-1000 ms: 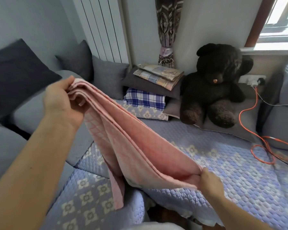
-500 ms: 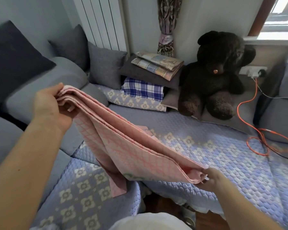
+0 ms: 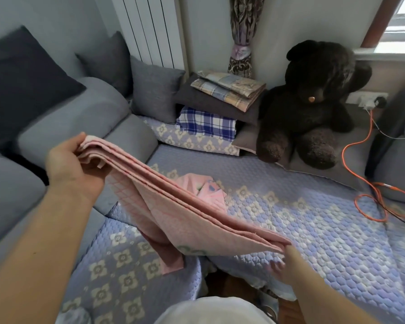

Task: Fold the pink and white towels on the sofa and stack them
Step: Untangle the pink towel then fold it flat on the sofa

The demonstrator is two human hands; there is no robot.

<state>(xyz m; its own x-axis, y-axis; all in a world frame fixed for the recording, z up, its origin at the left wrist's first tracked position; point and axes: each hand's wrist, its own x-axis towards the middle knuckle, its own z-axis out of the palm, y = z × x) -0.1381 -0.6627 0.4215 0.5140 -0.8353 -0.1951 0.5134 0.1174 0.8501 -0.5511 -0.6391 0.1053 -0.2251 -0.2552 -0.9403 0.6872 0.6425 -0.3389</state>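
Note:
I hold a pink checked towel [image 3: 185, 220] stretched in the air, folded into several layers, above the sofa's quilted lilac cover [image 3: 313, 225]. My left hand [image 3: 73, 167] grips its far left end. My right hand [image 3: 285, 265] pinches its near right corner. One loose flap hangs down below the fold. A second pink and white towel [image 3: 206, 190] lies crumpled on the cover behind the held one, partly hidden by it.
A large black teddy bear [image 3: 313, 101] sits at the back right. Folded checked cloths [image 3: 225, 101] are stacked beside it. Grey cushions [image 3: 150, 87] line the left side. An orange cable [image 3: 369, 190] coils on the right. White fabric [image 3: 215, 309] shows at the bottom edge.
Both hands have lowered the folded pink towel and held it flatter. The view has tilted down, and the second towel on the cover has come into sight.

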